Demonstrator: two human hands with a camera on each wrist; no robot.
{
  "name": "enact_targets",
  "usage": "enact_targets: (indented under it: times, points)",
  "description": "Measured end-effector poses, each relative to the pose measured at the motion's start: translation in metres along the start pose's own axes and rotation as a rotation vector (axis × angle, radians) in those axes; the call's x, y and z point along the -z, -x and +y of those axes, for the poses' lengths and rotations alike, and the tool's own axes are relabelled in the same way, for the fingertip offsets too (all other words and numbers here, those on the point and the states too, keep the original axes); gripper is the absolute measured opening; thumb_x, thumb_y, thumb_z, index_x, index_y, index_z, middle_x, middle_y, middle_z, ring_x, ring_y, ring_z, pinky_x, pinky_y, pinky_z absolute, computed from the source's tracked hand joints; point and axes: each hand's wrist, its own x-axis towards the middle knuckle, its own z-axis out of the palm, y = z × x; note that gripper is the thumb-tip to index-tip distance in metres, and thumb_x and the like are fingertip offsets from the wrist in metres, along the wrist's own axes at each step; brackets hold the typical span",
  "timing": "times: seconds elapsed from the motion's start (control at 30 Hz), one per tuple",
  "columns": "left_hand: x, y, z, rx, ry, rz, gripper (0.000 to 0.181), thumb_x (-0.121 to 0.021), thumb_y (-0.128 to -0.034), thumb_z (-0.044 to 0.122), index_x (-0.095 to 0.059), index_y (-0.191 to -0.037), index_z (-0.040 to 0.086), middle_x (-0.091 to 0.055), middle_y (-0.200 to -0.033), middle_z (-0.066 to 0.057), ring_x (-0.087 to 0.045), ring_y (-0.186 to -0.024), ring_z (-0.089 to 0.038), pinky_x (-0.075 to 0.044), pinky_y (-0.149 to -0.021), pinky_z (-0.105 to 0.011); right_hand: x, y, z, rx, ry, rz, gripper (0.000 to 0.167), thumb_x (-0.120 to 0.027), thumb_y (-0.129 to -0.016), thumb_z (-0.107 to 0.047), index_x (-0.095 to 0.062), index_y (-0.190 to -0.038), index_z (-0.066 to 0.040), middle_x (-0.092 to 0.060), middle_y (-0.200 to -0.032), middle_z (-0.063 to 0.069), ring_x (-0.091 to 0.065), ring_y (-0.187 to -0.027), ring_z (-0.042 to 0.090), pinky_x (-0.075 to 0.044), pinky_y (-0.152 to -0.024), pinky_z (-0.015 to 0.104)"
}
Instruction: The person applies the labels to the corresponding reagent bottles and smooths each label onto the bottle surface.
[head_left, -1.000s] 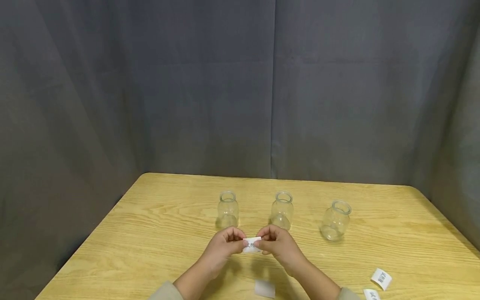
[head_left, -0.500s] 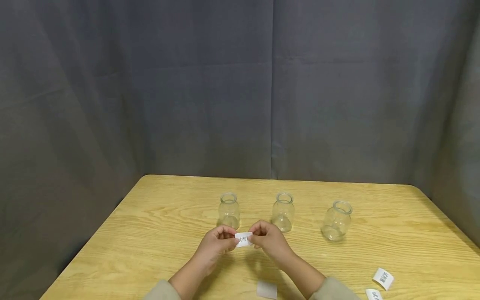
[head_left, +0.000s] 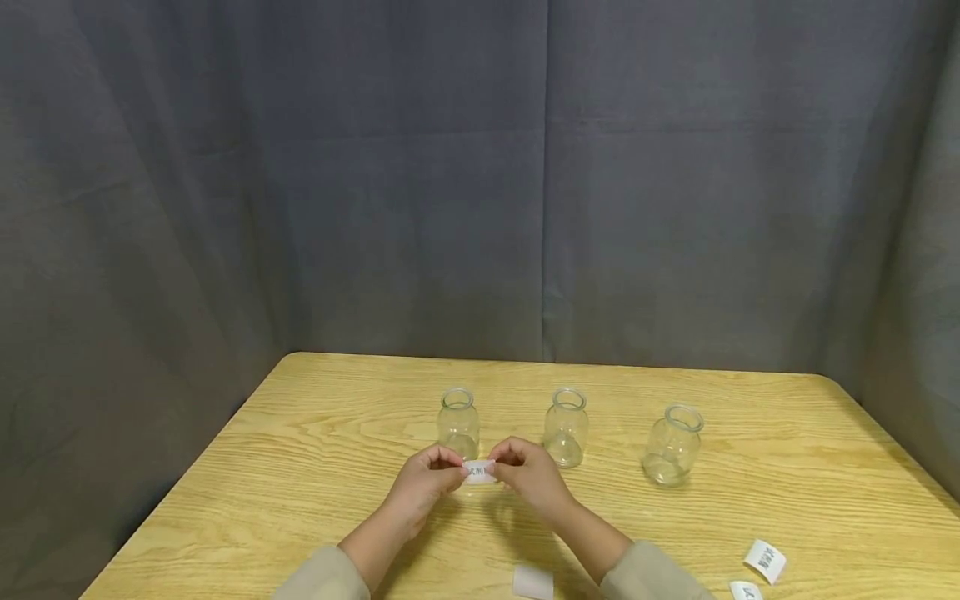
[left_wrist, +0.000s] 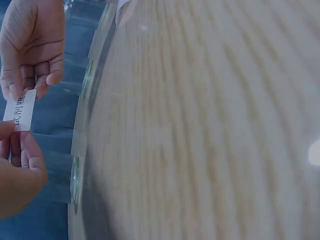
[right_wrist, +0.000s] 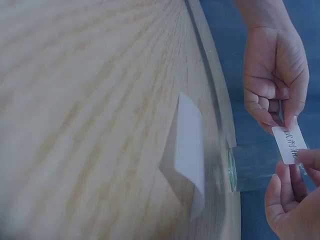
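Between my two hands a small white label [head_left: 478,472] with dark printed characters is stretched in the air, just in front of the left glass jar [head_left: 458,425]. My left hand [head_left: 420,490] pinches its left end between thumb and finger. The right end is pinched the same way by my right hand [head_left: 534,483]. In the left wrist view the printed face of the label [left_wrist: 21,111] shows between the fingertips. A middle jar [head_left: 567,429] stands beyond my right hand, and another jar [head_left: 672,448] is farther right. All are clear, upright and lidless.
A blank whitish paper piece [head_left: 533,582] lies on the wooden table [head_left: 300,467] near the front edge, curled up in the right wrist view. Two more printed labels, one whole [head_left: 766,561] and one cut off by the frame [head_left: 746,591], lie at front right. Grey curtains [head_left: 420,167] surround the table.
Both hands have moved slightly left and away from me with the label, toward the left jar. Jars and loose labels stay in place.
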Motion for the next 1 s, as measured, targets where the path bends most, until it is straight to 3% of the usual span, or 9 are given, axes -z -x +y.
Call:
enact_targets:
  times: [0.23,0.47,0.6,0.83,1.0]
  points:
    - [0.003,-0.003,-0.004,0.018,-0.067,0.06,0.014,-0.058,-0.0797,0.005,-0.051,-0.089,-0.004,-0.048,-0.081,-0.005,-0.047,-0.075,-0.016,-0.042,-0.071,-0.029,-0.007,-0.007,0.008,0.039,0.056,0.028,0.007,-0.056,-0.077,0.007,-0.055,-0.084,0.008,-0.054,-0.071,0.004,-0.047,-0.064,0.012,-0.043,-0.056,0.026]
    - [0.005,-0.009,-0.007,0.012,-0.095,0.115,0.014,-0.058,-0.0792,0.006,-0.052,-0.088,-0.003,-0.05,-0.081,-0.006,-0.049,-0.074,-0.016,-0.043,-0.069,-0.03,-0.013,-0.013,0.01,0.022,0.102,0.073,0.008,-0.055,-0.078,0.006,-0.055,-0.086,0.008,-0.05,-0.072,0.005,-0.046,-0.064,0.012,-0.044,-0.056,0.024]
    - [0.007,-0.013,-0.006,-0.005,-0.09,0.144,0.01,-0.058,-0.0786,0.003,-0.052,-0.086,-0.002,-0.05,-0.081,-0.006,-0.048,-0.072,-0.016,-0.043,-0.069,-0.031,-0.017,-0.021,0.011,0.011,0.091,0.14,0.008,-0.057,-0.077,0.006,-0.055,-0.084,0.007,-0.05,-0.073,0.006,-0.048,-0.061,0.011,-0.044,-0.054,0.021]
    - [0.01,-0.012,-0.005,-0.008,-0.093,0.202,0.007,-0.058,-0.0785,0.0,-0.052,-0.083,-0.002,-0.05,-0.08,-0.006,-0.047,-0.07,-0.016,-0.042,-0.068,-0.031,-0.024,-0.024,0.011,-0.02,0.034,0.111,0.008,-0.055,-0.079,0.004,-0.052,-0.084,0.009,-0.049,-0.072,0.006,-0.053,-0.066,0.019,-0.048,-0.063,0.033]
    - [0.009,-0.019,-0.002,-0.015,-0.105,0.235,0.007,-0.058,-0.0787,0.001,-0.053,-0.082,-0.001,-0.05,-0.08,-0.007,-0.047,-0.07,-0.016,-0.043,-0.067,-0.03,-0.025,-0.031,0.012,-0.063,0.007,0.158,0.006,-0.057,-0.079,0.002,-0.054,-0.083,0.006,-0.05,-0.073,0.005,-0.051,-0.066,0.016,-0.046,-0.066,0.033]
